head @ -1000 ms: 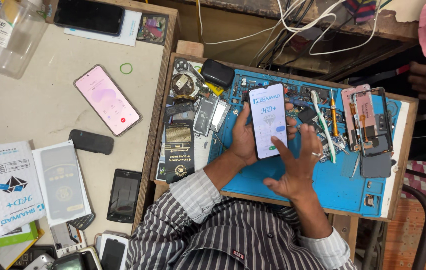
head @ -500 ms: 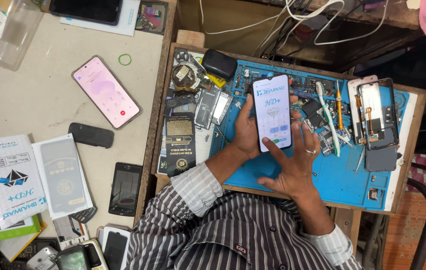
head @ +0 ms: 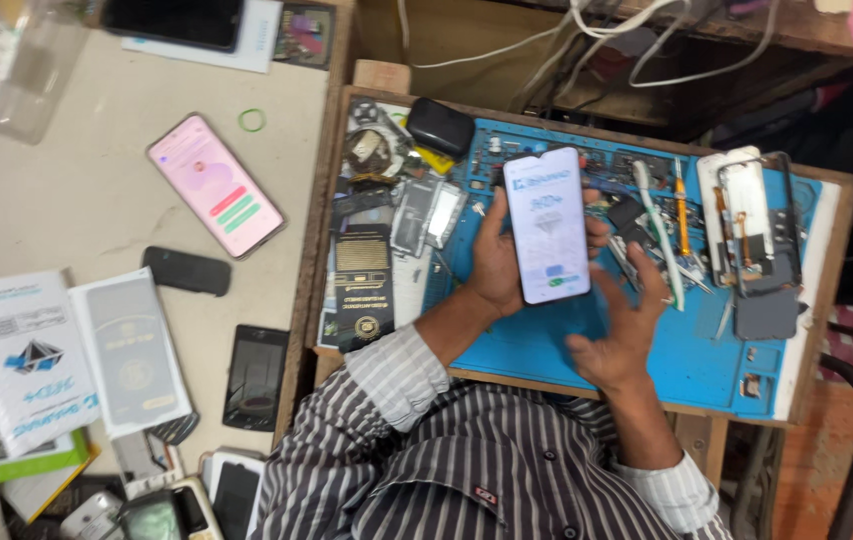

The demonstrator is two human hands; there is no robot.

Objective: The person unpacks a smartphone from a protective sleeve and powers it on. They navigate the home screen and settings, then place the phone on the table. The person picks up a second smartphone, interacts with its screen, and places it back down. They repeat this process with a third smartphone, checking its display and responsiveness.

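White-lit and glossy, the slim rectangular smartphone (head: 547, 224) with a bright screen is upright above the blue silicone repair mat (head: 707, 350), near the middle of the view. The left hand (head: 500, 262) grips it from behind and along its lower left edge, fingers curled round the body and closed on it. The right hand (head: 622, 330) hovers at about 5 o'clock from the phone, fingers spread and loosely open, holding nothing; its fingertips come close to the phone's lower right corner, though whether they touch the glass is not clear.

At 3 o'clock from the phone, a white toothbrush-like cleaning brush (head: 659, 232) and an orange-handled screwdriver (head: 682, 210) lie on the mat, and further out at 3 o'clock a dismantled phone with its white back and circuit boards exposed (head: 752, 222) rests beside a grey metal plate (head: 765, 314). At 11 o'clock a black oval case (head: 440, 127) sits on the mat's top edge. At 9 o'clock lies a black and gold flat packet (head: 363, 285) among loose phone parts.

Well off at 9 o'clock, on the pale counter (head: 77, 190), a phone with a pink lit screen (head: 216, 185) lies tilted, with a small black oblong device (head: 187, 271) below it and a green rubber ring (head: 252, 120) above. At 8 o'clock white screen-protector boxes (head: 22, 360) are stacked near a dark-screened phone (head: 255, 377).
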